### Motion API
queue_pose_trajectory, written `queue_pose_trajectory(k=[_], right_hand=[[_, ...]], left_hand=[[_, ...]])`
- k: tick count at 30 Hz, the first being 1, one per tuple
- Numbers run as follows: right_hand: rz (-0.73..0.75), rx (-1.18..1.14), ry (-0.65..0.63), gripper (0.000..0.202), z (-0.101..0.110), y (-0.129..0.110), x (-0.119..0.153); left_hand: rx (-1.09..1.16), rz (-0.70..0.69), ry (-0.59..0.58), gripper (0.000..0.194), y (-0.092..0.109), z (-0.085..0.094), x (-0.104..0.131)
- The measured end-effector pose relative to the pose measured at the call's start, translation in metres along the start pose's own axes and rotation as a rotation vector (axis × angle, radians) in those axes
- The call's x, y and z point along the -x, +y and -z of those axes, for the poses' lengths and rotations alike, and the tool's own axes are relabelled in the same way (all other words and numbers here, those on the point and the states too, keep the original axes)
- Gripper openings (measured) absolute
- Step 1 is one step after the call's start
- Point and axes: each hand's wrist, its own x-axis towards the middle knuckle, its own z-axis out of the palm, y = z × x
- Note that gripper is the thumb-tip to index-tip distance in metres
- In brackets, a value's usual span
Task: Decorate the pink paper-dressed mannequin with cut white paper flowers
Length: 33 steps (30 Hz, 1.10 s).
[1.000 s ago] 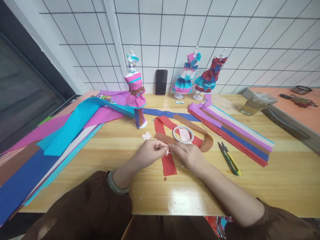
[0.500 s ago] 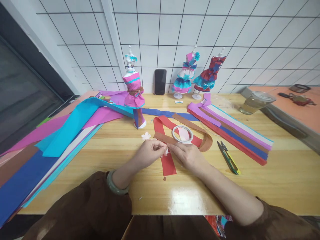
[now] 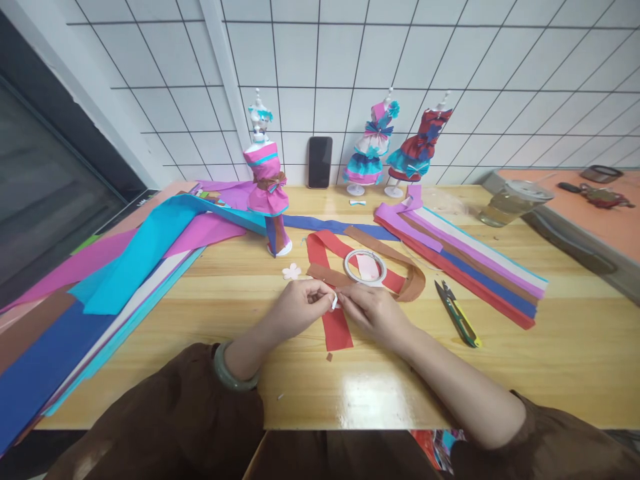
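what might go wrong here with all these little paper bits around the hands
The tiny white piece at the left hand's fingertips might slip and drop, being so small. The pale flower cutout, lying loose beside that hand, could get brushed aside. The red strip, just below the fingertips, may get creased.

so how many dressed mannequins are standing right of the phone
2: the pink, white and blue mannequin just right of the phone, and the red and turquoise mannequin farther right. None seem hidden there.
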Motion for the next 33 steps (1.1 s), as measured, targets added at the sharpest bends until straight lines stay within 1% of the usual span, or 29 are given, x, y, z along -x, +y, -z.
queue_pose_trajectory(k=[6, 16, 21, 25, 30, 33], right_hand=[[-0.022, -0.093, 0.023, 0.019, -0.0004, -0.0006, -0.0012], [-0.034, -0.084, -0.029, 0.021, 0.0023, -0.0035, -0.0028], [-0.031, -0.114, -0.044, 0.021, 0.0014, -0.0015, -0.002], [-0.018, -0.083, -0.045, 0.028, -0.0015, 0.0002, -0.0004], [-0.036, -0.021, -0.089, 0.032, -0.0027, -0.0036, 0.0002], [-0.054, -0.015, -0.095, 0.035, -0.0013, -0.006, -0.0003]], left_hand=[[-0.065, -0.017, 0.008, 0.019, 0.0031, 0.0, 0.0002], [0.002, 0.03, -0.015, 0.018, -0.0001, -0.0005, -0.0005], [0.018, 0.031, 0.007, 0.02, -0.0017, 0.0004, -0.0027], [0.082, 0.056, 0.007, 0.017, -0.0008, 0.0008, -0.0036], [0.114, 0.089, 0.069, 0.013, -0.0029, -0.0003, -0.0038], [0.111, 0.086, 0.077, 0.013, -0.0055, -0.0004, -0.0041]])
